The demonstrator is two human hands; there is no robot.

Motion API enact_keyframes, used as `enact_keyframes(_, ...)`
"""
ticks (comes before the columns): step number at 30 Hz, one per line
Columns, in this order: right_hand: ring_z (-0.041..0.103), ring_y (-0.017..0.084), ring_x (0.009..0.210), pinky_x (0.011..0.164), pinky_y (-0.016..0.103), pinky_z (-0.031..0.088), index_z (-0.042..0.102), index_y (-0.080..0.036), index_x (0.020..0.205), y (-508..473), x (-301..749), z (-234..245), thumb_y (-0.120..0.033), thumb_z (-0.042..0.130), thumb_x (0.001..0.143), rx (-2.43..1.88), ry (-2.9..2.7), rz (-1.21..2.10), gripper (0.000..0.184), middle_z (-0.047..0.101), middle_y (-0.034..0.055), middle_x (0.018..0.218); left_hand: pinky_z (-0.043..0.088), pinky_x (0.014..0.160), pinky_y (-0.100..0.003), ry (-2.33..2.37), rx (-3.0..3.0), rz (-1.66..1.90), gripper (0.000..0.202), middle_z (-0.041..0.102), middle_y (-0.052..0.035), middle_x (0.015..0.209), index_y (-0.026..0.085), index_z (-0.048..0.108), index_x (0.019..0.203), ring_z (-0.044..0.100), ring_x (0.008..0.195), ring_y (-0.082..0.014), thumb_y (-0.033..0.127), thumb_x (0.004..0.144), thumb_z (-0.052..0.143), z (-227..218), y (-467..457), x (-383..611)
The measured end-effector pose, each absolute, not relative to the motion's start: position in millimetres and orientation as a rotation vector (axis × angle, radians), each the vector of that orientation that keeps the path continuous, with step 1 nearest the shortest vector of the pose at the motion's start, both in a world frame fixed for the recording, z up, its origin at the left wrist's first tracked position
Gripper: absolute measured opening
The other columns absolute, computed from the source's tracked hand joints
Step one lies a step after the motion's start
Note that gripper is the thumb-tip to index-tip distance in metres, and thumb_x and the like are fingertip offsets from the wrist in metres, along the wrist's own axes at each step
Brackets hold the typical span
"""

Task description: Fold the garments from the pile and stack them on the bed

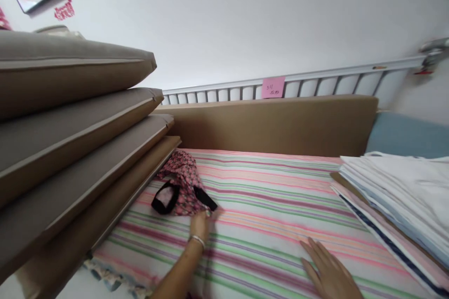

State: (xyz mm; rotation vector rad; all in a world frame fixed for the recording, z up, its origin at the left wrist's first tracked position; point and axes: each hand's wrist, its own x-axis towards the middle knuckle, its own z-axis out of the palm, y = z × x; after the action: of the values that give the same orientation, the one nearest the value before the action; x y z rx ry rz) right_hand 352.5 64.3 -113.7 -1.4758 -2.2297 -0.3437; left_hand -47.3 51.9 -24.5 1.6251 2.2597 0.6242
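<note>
My left hand (200, 225), a bracelet on its wrist, reaches across the striped sheet (266, 205) and closes its fingers on the near edge of a pink patterned garment with black trim (182, 184). The garment lies crumpled against the foot of the cushion stack. My right hand (328, 268) lies flat on the sheet at the lower right, fingers stretched out and apart, holding nothing.
Stacked brown cushions (70, 126) lean in from the left. A brown padded board (273, 124) runs along the back below a white railing with a pink sticky note (273, 87). Folded white and striped cloths (400, 196) are piled at the right.
</note>
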Motion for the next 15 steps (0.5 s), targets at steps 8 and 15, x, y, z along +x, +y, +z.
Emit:
enact_keyframes(8,0.041,0.027,0.129,0.107,0.045,0.033,0.055,-0.018,0.128,49,333,-80,-0.042,0.04,0.086,-1.684,-2.258,-0.152,0.051,0.048,0.0096,0.137,0.031,0.107,-0.04,1.554,1.751,0.883,0.04,0.061,-0.0117,0.123,0.018,0.065,0.109,0.05,0.119,-0.0244,0.017,0.075,0.044,-45,-76,112)
enact_keyframes(15,0.032,0.026,0.135,0.11,0.046,0.027,0.05,-0.023,0.132,-2,328,-60,-0.046,0.042,0.085,-1.736,-2.279,0.215,0.053,0.039,0.0072,0.144,0.044,0.074,-0.033,1.385,1.33,1.06,0.028,0.061,-0.0053,0.069,0.015,0.06,0.073,0.054,0.07,-0.0192,0.039,0.077,0.044,-14,-115,73)
